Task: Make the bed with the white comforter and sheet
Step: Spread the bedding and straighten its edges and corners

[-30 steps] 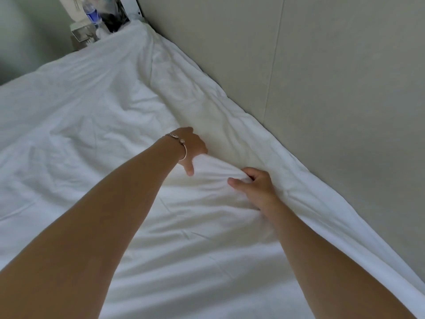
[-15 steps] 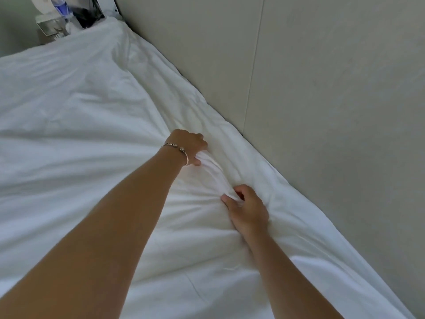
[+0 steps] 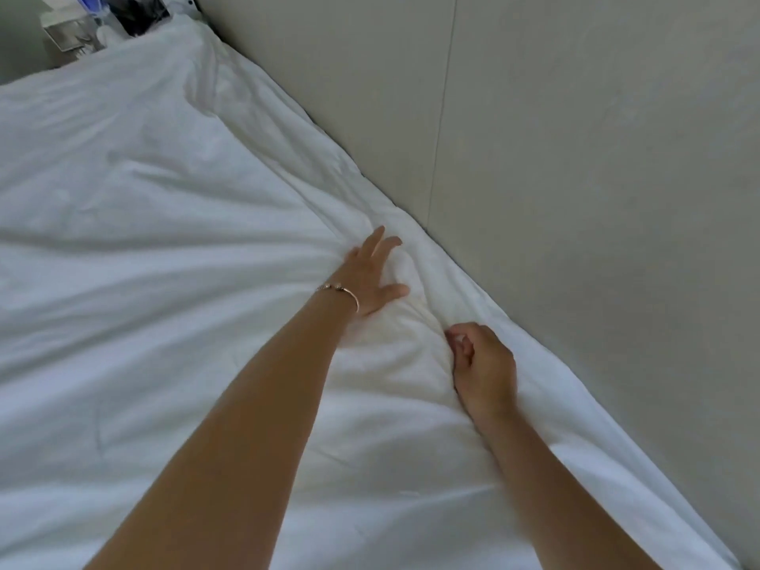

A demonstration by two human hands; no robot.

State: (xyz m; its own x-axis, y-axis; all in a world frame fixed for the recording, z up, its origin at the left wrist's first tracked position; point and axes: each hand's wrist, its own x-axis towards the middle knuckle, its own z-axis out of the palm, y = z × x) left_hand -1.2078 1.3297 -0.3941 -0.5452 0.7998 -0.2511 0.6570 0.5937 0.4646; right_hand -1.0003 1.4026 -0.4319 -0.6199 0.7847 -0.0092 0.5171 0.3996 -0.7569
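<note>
While left hand (image 3: 366, 277) presses comforter (image 3: 164, 240) flat, fingers spread, right hand (image 3: 483, 364) grip holds fold, probably pinched; pull toward wall (image 3: 575, 199), low, even tension.

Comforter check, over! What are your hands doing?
Left hand flat on white comforter. Right hand curled, gripping a fold. Wall tight alongside.

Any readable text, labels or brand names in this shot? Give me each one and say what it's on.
None can be read.
The clear box at the top left, past the comforter: any marking is too blurred to read.
The blue-and-white thing at the top edge: cut off and blurred, no legible text.
The bracelet on the left hand, the right hand and the wall: no writing visible.
</note>
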